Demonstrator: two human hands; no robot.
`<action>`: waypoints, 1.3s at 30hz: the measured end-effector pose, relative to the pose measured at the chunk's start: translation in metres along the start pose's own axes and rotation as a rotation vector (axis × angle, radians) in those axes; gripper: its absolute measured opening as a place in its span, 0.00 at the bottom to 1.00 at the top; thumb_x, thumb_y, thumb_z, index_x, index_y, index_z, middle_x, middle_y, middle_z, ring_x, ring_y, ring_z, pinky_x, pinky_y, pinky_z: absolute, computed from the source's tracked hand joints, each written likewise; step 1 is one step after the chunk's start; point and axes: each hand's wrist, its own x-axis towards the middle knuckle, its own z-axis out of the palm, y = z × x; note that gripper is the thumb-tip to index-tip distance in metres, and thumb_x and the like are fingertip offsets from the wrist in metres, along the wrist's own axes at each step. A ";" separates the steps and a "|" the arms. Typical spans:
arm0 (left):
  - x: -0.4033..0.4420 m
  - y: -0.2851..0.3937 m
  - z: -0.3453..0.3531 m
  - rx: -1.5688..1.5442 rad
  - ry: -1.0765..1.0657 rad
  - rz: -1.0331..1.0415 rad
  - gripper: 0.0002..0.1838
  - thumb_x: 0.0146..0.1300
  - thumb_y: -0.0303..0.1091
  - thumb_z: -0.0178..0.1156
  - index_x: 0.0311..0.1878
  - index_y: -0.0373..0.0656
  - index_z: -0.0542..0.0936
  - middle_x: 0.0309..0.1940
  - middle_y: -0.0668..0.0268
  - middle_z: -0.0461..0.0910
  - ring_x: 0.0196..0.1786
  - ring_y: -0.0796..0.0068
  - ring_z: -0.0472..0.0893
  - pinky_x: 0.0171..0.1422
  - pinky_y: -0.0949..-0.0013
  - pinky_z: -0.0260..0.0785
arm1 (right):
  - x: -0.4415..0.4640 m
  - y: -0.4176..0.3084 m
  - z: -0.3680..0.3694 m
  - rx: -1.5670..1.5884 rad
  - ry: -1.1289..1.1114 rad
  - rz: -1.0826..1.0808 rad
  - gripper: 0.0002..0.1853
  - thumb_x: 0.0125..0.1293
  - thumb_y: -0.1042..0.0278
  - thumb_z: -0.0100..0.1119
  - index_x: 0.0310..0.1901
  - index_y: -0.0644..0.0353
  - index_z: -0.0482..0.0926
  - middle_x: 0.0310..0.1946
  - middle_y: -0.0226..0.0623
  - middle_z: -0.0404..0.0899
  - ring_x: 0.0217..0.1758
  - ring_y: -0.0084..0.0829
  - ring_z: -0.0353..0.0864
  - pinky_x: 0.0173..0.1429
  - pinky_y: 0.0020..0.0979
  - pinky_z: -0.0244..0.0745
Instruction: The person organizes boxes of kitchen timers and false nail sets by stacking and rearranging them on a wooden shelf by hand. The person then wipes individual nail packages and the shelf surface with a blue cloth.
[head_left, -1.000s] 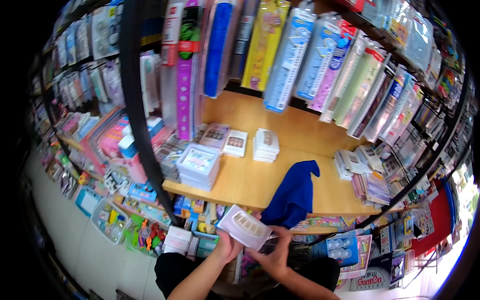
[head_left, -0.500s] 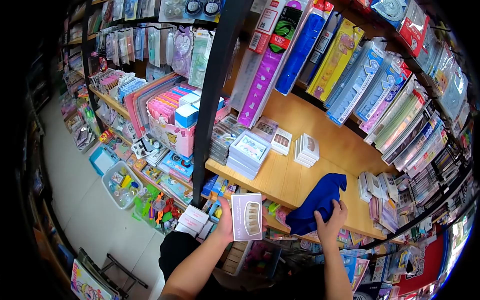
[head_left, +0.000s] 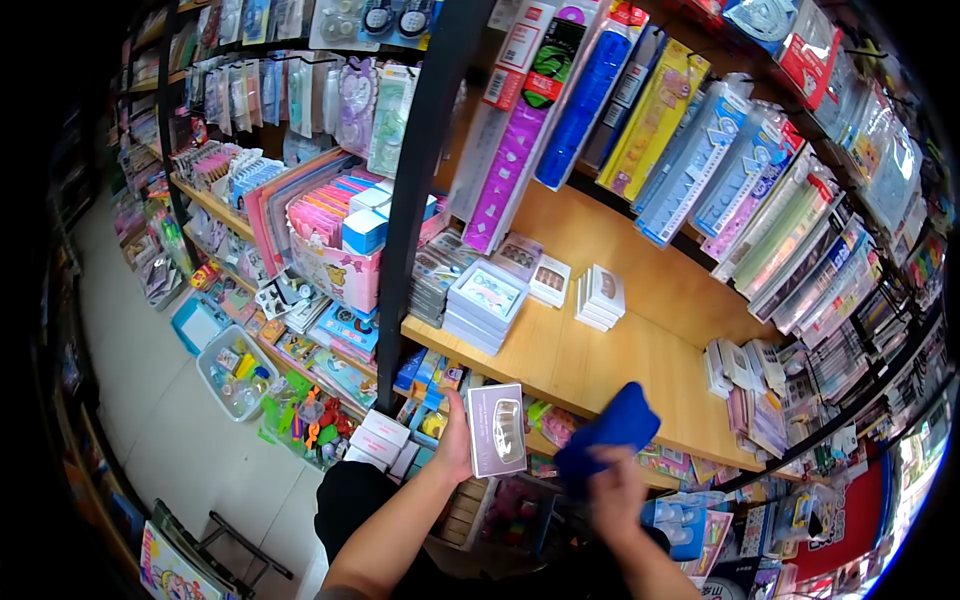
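My left hand [head_left: 457, 440] grips a flat mauve box [head_left: 484, 430] by its left edge. The box has a rounded clear window with a row of nail-shaped pieces behind it, probably false nails. To the right, my right hand [head_left: 617, 495] clutches a dark blue cloth [head_left: 612, 432] and is smeared by motion. Both are held in front of the wooden shelf [head_left: 560, 365], apart from each other. On that shelf stand a small stack of similar white-edged boxes [head_left: 600, 298] and a taller stack of white boxes [head_left: 485, 306].
Packaged rulers [head_left: 510, 150] hang above the shelf from hooks. A black upright post [head_left: 408, 220] divides the shelving. More small packs [head_left: 745, 375] stand at the shelf's right end. A plastic tub [head_left: 238, 372] of toys sits at lower left, near a folding stool [head_left: 235, 550].
My right hand has moved left and down with the blue cloth, closer to the box. The box in my left hand has tilted a little, showing its side edge.
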 end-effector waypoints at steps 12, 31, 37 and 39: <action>-0.018 -0.021 -0.002 0.107 0.081 -0.078 0.33 0.69 0.63 0.37 0.70 0.53 0.61 0.64 0.62 0.68 0.65 0.65 0.69 0.67 0.57 0.64 | 0.015 0.010 0.079 -0.503 -0.499 -0.306 0.34 0.59 0.58 0.61 0.68 0.46 0.63 0.70 0.43 0.56 0.70 0.46 0.57 0.70 0.53 0.52; -0.015 -0.007 0.011 0.193 -0.109 -0.017 0.44 0.64 0.71 0.24 0.72 0.48 0.58 0.63 0.63 0.69 0.62 0.71 0.70 0.66 0.65 0.63 | 0.011 0.101 0.076 0.044 0.075 0.493 0.16 0.72 0.61 0.46 0.42 0.68 0.76 0.33 0.47 0.78 0.40 0.41 0.77 0.44 0.37 0.69; -0.014 -0.009 0.018 0.158 -0.116 -0.026 0.44 0.64 0.71 0.22 0.73 0.50 0.56 0.66 0.61 0.66 0.66 0.65 0.68 0.68 0.61 0.62 | 0.024 0.044 0.069 0.019 0.158 0.308 0.15 0.70 0.66 0.49 0.53 0.67 0.74 0.36 0.45 0.73 0.35 0.36 0.73 0.45 0.33 0.68; -0.008 -0.021 0.002 0.233 0.007 -0.041 0.46 0.62 0.74 0.26 0.71 0.47 0.59 0.64 0.60 0.69 0.64 0.65 0.71 0.67 0.59 0.63 | 0.017 0.026 0.087 -0.345 -0.041 0.121 0.22 0.63 0.72 0.56 0.59 0.65 0.72 0.38 0.48 0.67 0.40 0.43 0.72 0.41 0.37 0.72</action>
